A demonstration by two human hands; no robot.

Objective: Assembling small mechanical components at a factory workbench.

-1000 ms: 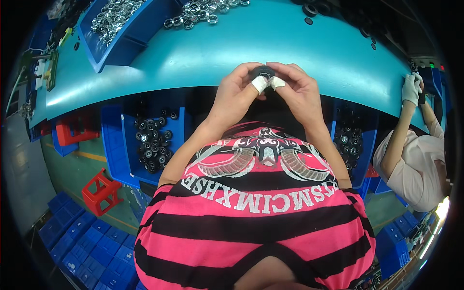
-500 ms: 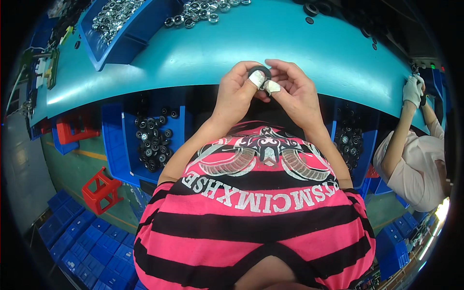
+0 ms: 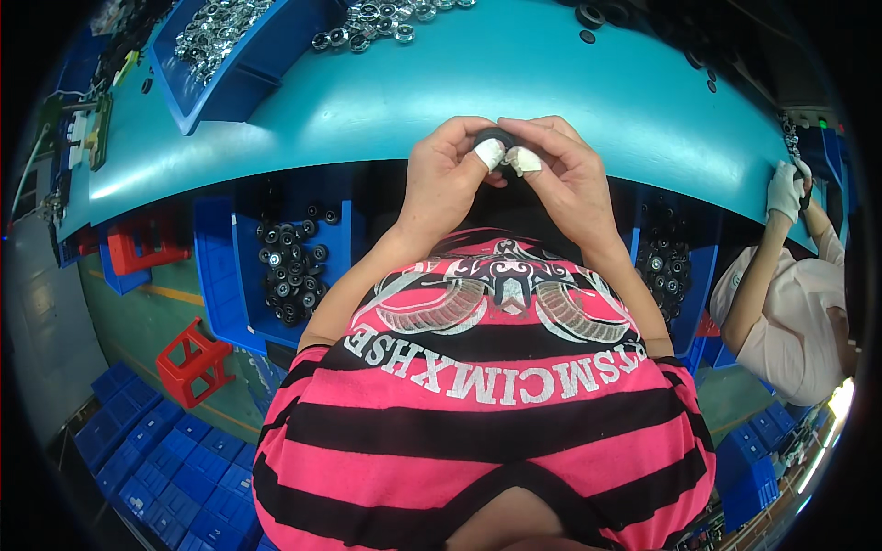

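The left hand (image 3: 443, 179) and right hand (image 3: 565, 174) meet, their white-wrapped thumbs and fingers clamped on a round black part (image 3: 496, 134), partly hidden, at the glossy teal counter (image 3: 441, 83)'s near edge; shiny-hubbed black wheels (image 3: 292, 262) heap in a blue plastic bin (image 3: 247, 275); chrome-bright rings (image 3: 359, 43) scatter beyond.

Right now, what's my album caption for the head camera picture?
Left hand and right hand, with white-wrapped thumbs, hold a round black part by a teal table.

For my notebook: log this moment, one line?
left hand: grips round black part; right hand: same part; nearby: blue plastic bin of round black pieces
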